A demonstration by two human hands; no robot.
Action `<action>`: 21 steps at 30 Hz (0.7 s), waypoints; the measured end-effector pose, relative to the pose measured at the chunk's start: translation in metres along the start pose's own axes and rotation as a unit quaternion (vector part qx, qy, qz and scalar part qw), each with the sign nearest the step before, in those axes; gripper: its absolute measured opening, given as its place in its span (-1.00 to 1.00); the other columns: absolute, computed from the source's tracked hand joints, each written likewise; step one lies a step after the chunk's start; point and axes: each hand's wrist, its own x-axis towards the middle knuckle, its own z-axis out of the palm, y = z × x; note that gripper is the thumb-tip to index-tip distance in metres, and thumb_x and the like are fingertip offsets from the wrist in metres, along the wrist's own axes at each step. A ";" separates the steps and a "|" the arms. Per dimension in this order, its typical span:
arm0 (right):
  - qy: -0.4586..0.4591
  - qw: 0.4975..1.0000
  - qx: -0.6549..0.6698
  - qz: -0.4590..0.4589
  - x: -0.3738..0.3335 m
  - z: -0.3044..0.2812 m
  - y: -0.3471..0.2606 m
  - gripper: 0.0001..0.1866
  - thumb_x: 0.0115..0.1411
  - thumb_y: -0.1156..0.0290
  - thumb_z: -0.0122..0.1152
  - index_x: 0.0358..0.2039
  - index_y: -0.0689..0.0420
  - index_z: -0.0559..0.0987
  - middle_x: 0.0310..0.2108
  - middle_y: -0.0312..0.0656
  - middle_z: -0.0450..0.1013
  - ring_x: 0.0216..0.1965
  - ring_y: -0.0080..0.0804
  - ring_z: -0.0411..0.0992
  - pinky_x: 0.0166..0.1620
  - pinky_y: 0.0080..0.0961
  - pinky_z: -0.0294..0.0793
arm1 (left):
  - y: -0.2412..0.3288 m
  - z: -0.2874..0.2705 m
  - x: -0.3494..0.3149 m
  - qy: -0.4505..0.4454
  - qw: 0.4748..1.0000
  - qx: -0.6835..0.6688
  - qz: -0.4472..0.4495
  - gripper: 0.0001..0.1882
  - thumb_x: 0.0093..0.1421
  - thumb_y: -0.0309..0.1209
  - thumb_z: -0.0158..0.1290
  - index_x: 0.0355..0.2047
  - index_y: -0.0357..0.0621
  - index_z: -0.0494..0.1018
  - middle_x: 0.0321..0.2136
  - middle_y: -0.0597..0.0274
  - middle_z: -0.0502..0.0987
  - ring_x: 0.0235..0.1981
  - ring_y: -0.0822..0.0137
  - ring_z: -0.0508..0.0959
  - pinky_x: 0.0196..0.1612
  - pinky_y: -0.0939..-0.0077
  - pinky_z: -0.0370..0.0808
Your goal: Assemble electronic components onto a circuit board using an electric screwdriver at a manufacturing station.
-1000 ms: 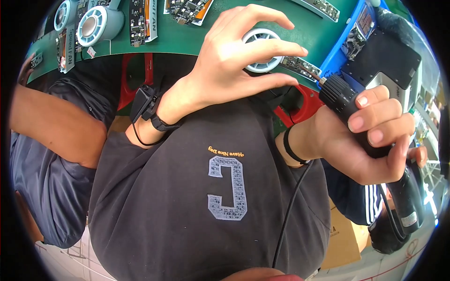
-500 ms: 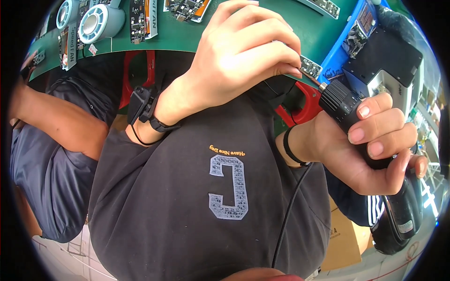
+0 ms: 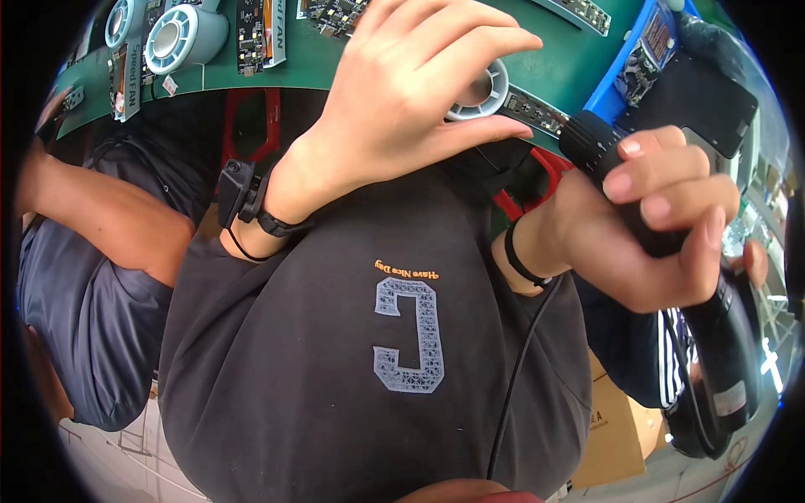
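Note:
My left hand (image 3: 411, 92) is spread over a light-blue round fan (image 3: 496, 94) near the table's front edge. Thumb and forefinger stretch apart, and part of the fan's rim shows between them. From the fan a narrow circuit board (image 3: 532, 109) runs to the right. My right hand (image 3: 662, 201) is wrapped round a black electric screwdriver (image 3: 591, 147) with a ribbed collar. It slants toward the board, its bit at the board's right end; whether the bit sits on a screw is too small to tell.
More light-blue fans (image 3: 180, 40) and several circuit boards (image 3: 251, 38) lie on the green table (image 3: 310, 71). A blue bin (image 3: 616, 84) with parts stands at right, next to a black-topped box (image 3: 713, 101). Another person's arm (image 3: 109, 205) is at left. Red frames (image 3: 549, 172) show below the table edge.
My left thumb and forefinger have parted from beside the screwdriver bit, and the fan has come into sight between them. My right hand has moved slightly up and left with the screwdriver.

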 end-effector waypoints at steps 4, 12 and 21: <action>-0.001 1.000 0.004 0.002 -0.001 0.003 0.001 -0.84 0.27 0.32 -0.11 -0.27 0.09 0.42 -0.65 -0.28 0.20 -0.75 -0.45 0.24 -0.51 -0.43 0.38 | 0.005 0.002 -0.003 -0.042 0.998 -0.051 -0.017 -0.45 -0.02 -0.40 0.37 0.01 -0.23 0.51 -0.16 0.11 0.56 -0.18 0.08 0.57 -0.09 0.26 0.47; -0.009 1.000 0.005 0.011 -0.005 0.011 0.007 -0.84 0.27 0.33 -0.12 -0.29 0.09 0.42 -0.65 -0.28 0.20 -0.77 -0.44 0.22 -0.53 -0.42 0.37 | 0.025 -0.032 0.032 -0.178 0.920 -0.208 -0.281 -0.45 -0.03 -0.47 0.36 0.01 -0.26 0.49 -0.26 0.08 0.50 -0.28 0.03 0.52 -0.20 0.27 0.50; -0.016 1.000 0.011 0.015 -0.005 0.009 0.008 -0.84 0.27 0.33 -0.13 -0.31 0.09 0.41 -0.66 -0.28 0.19 -0.79 -0.44 0.20 -0.55 -0.42 0.37 | 0.027 -0.030 0.030 -0.167 0.919 -0.224 -0.278 -0.47 -0.02 -0.47 0.36 -0.01 -0.27 0.48 -0.27 0.08 0.49 -0.29 0.04 0.51 -0.22 0.26 0.49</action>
